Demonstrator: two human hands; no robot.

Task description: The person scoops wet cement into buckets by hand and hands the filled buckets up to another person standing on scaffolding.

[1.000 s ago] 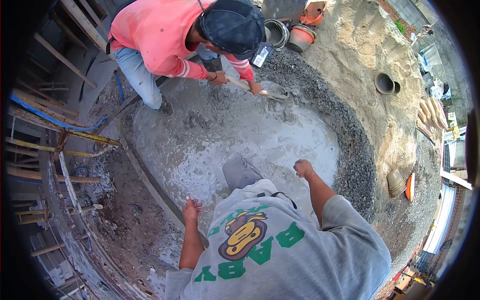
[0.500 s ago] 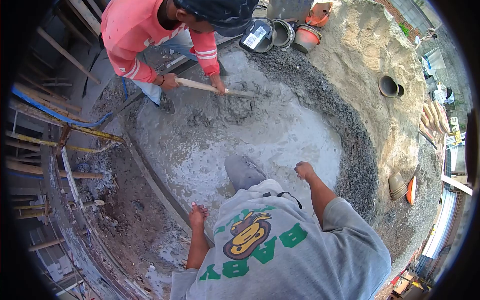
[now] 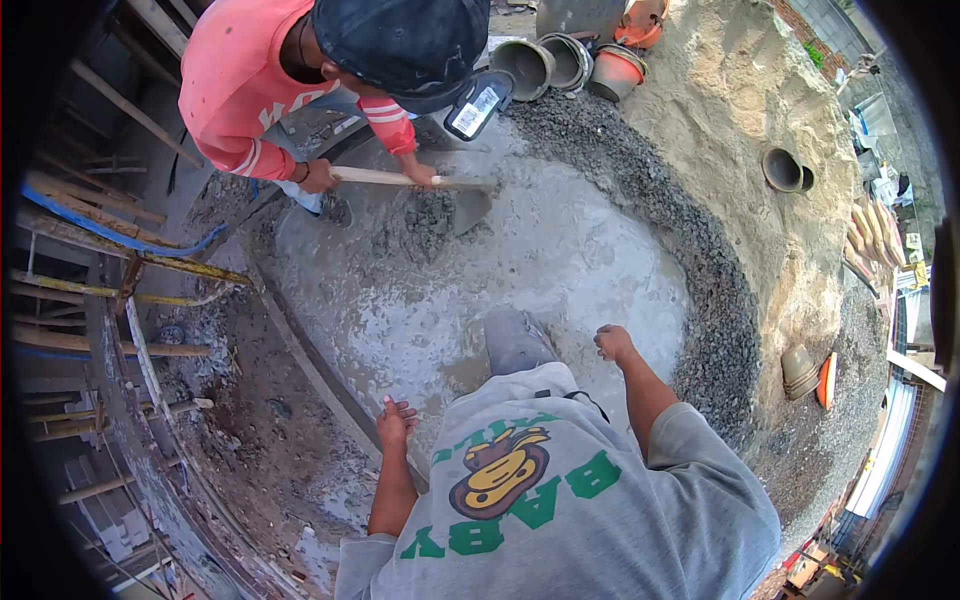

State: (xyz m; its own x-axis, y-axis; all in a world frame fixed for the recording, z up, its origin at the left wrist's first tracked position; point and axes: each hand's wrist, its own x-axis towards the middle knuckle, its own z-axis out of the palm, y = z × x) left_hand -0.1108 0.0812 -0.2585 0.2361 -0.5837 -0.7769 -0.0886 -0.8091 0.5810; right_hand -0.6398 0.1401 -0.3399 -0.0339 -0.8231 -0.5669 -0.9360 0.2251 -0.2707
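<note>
My left hand hangs over the edge of the wet grey mix, its fingers apart and holding nothing. On the other side of my knee, my right hand is above the pale wet mix with its fingers curled in; whether anything is inside them is too small to make out. A co-worker in a pink top bends over the far side of the mix. Both of that person's hands grip a wooden handle, whose blade rests in the mix.
Dark gravel curves round the right of the mix, with sand beyond. Buckets stand at the top, and others lie at the right. A low edging borders the left, beside wooden poles.
The co-worker has moved left, drawing the wooden handle and blade leftward through the mix. My knee has shifted slightly right; my hands have barely moved.
</note>
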